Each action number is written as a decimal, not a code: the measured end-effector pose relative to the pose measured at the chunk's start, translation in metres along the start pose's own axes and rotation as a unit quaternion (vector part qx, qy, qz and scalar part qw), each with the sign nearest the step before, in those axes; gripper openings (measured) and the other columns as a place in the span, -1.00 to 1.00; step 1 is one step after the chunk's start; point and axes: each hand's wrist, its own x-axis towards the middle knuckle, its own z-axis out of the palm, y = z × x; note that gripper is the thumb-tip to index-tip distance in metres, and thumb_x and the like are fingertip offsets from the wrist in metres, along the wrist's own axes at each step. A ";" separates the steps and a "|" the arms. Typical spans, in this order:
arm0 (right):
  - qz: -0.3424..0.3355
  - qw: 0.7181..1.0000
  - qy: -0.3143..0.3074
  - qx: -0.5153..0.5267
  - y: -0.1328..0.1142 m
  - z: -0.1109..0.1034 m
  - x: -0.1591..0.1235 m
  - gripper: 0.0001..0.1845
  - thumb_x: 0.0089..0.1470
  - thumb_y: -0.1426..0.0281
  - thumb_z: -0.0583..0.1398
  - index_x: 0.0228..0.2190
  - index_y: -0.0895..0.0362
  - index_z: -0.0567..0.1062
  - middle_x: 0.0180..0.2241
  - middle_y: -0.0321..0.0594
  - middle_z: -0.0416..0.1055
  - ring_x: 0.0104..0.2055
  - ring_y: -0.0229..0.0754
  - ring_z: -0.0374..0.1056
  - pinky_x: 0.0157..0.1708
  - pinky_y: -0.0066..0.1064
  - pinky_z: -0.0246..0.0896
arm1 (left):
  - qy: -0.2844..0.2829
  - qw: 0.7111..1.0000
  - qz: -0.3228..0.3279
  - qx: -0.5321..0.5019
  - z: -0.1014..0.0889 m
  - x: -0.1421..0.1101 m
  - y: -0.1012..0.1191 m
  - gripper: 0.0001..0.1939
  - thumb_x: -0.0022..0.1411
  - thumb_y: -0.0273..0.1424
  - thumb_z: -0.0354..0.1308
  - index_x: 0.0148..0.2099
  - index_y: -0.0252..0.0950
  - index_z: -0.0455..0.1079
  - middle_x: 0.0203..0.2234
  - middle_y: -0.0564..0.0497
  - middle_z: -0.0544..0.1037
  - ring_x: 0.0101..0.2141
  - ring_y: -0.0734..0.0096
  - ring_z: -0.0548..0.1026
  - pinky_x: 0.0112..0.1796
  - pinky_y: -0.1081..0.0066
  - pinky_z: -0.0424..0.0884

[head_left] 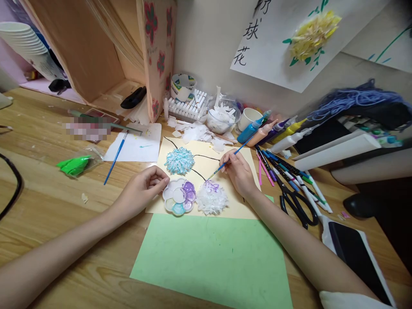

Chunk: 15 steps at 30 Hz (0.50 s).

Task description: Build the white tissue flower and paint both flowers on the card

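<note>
My right hand [237, 171] grips a thin blue paintbrush [229, 160], its tip at the upper edge of a white paper pompom flower [212, 198]. Purple paint marks the top of that flower. My left hand [147, 187] has curled fingers, with thumb and fingertips closed on the rim of a flower-shaped paint palette [175, 191]. Purple and teal paint sit in some of the palette's wells. Above it, a blue-and-white paper flower [179, 161] rests on the cream paper [225, 148], which carries dark drawn stem lines.
Green paper [212, 257] lies in front. Black scissors [298, 204], several pens and paint bottles [252, 128] crowd the right. Behind are a bowl of paper scraps [222, 116] and markers [188, 105]. Another brush [116, 158] lies left, near a green packet [75, 165].
</note>
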 end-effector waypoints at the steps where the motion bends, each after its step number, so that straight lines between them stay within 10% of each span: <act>1: 0.002 1.000 -0.002 0.000 0.000 0.000 0.000 -0.74 0.15 0.18 0.12 -0.45 0.09 0.37 -0.48 -0.35 0.25 -0.49 -0.35 0.19 -0.47 -0.46 0.05 | -0.001 1.000 0.000 0.000 0.000 0.000 0.000 -0.73 0.15 -0.17 0.15 -0.30 -0.29 0.35 -0.47 0.06 0.42 -0.43 0.41 0.41 -0.40 0.45 0.35; 15: 0.016 0.999 0.033 0.011 -0.003 -0.001 0.003 -0.76 0.10 0.22 0.12 -0.50 0.10 0.33 -0.52 -0.34 0.23 -0.52 -0.33 0.14 -0.51 -0.46 0.06 | -0.010 1.000 -0.006 -0.006 -0.001 0.003 0.001 -0.70 0.13 -0.16 0.17 -0.26 -0.31 0.36 -0.44 0.04 0.43 -0.41 0.41 0.41 -0.39 0.44 0.36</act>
